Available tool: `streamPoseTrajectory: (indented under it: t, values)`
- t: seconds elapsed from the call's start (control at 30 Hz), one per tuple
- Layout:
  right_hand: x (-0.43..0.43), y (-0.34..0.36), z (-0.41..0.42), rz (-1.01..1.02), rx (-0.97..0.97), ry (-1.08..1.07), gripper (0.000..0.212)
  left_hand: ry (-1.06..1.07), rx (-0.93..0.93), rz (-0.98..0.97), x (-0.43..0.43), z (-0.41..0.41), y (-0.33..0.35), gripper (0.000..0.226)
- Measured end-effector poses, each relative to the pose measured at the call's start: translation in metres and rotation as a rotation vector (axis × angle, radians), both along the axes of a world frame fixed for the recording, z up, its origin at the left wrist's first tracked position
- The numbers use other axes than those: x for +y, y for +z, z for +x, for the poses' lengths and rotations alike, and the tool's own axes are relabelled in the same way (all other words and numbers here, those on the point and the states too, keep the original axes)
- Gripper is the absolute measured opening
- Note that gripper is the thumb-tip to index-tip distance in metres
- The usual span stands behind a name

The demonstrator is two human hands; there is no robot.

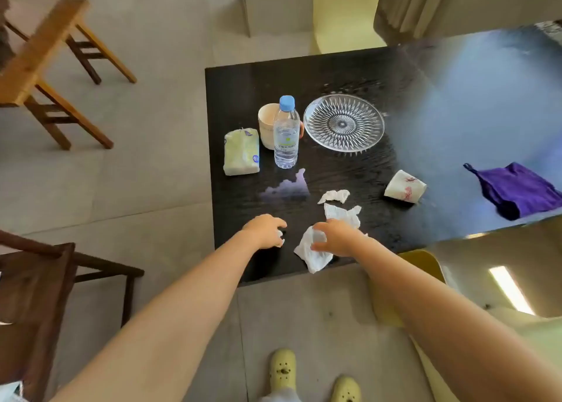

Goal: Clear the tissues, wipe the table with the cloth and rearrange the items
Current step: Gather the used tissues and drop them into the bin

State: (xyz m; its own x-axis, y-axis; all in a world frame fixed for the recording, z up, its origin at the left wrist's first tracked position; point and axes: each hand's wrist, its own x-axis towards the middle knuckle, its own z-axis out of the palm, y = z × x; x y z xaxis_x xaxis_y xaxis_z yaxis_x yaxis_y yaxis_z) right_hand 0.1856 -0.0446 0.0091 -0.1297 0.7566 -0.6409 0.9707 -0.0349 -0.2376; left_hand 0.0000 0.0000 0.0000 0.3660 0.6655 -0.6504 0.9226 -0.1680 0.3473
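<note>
On the black table point(243, 91) lie crumpled white tissues. My left hand point(266, 230) is closed over a small tissue scrap near the front edge. My right hand point(336, 237) curls onto a large tissue point(310, 254) that hangs over the table's edge. Two more tissues lie just beyond: one point(343, 214) touching my right hand, a smaller one point(334, 195) farther back. A purple cloth point(520, 190) lies at the right edge. A water bottle point(286, 132), a cream mug point(267, 125), a tissue pack point(241, 152), a glass plate point(343, 122) and a tipped paper cup point(404, 187) stand farther back.
Wooden stools stand on the floor at the upper left point(45, 58) and lower left point(39, 283). A yellow chair point(419, 268) sits under the table's front right. My feet in pale yellow clogs point(282, 368) are on the grey floor below.
</note>
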Motion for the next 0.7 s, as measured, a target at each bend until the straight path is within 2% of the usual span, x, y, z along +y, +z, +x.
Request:
streamPoseTrajectory:
  t: [0.13,0.27,0.4,0.57,0.63,0.7]
  values:
    - [-0.018,-0.022,-0.020,0.141,-0.104,0.025,0.048,0.036,0.029,0.169,-0.016,0.006,-0.020,0.035]
    - [-0.026,-0.036,-0.022,0.234,-0.139,0.005,0.033,0.135,-0.057,0.216,-0.024,0.010,-0.029,0.023]
    - [-0.019,-0.036,-0.006,0.267,-0.063,-0.054,0.025,0.256,-0.131,0.187,-0.026,0.017,-0.033,0.020]
    - [0.013,-0.022,0.039,0.411,-0.093,-0.120,0.025,0.447,-0.258,0.126,-0.018,0.037,-0.026,0.016]
    - [0.020,-0.023,0.052,0.386,-0.050,-0.191,0.031,0.501,-0.307,0.100,-0.015,0.049,-0.024,0.017]
    - [0.023,-0.029,0.059,0.310,-0.064,-0.147,0.037,0.564,-0.364,0.070,-0.010,0.060,-0.022,0.016]
